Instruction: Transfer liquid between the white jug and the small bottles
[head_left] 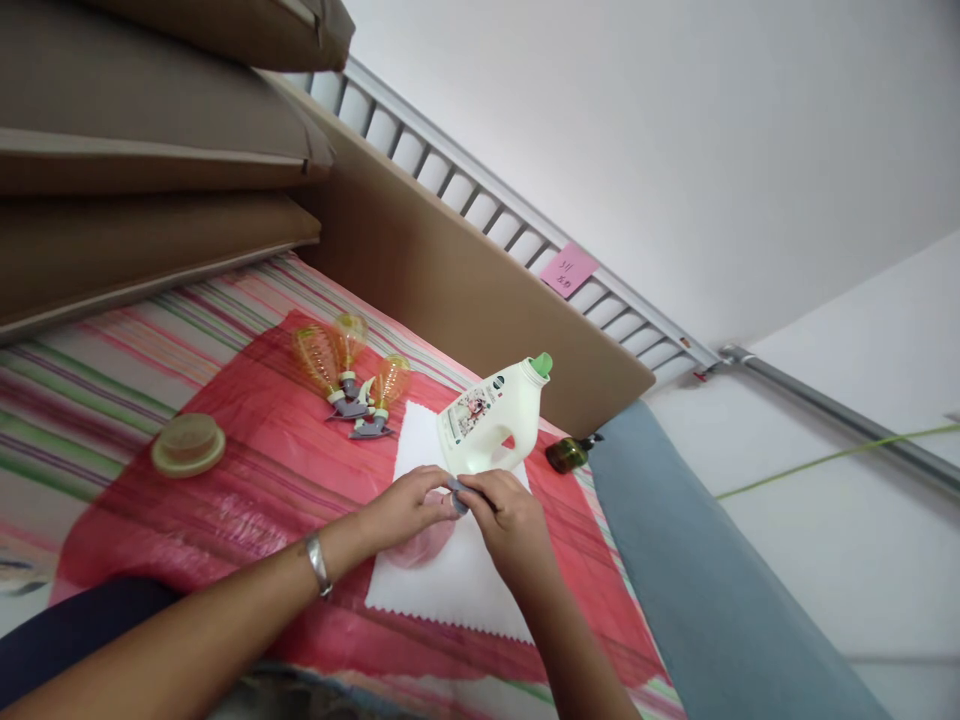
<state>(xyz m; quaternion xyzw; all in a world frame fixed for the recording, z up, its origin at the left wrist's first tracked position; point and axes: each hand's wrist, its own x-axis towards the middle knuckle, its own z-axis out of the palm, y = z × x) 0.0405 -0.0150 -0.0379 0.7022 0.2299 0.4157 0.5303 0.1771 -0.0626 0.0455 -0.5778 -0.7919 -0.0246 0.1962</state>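
Over the white cloth my left hand and my right hand meet. Fingers of both are closed on a small grey piece, which looks like the head of a spray bottle; my fingertips partly cover it. Right below it shows a see-through pink bottle, tilted, its neck hidden by my left hand. Whether the two are joined I cannot tell. Just beyond my hands a white jug with a handle, a label and a green spout stands on the cloth.
Several yellow spray bottles with grey heads lie to the left of the jug. A round lidded tub sits on the red sheet. A dark green pump bottle lies at the right. Behind are a brown board and a radiator.
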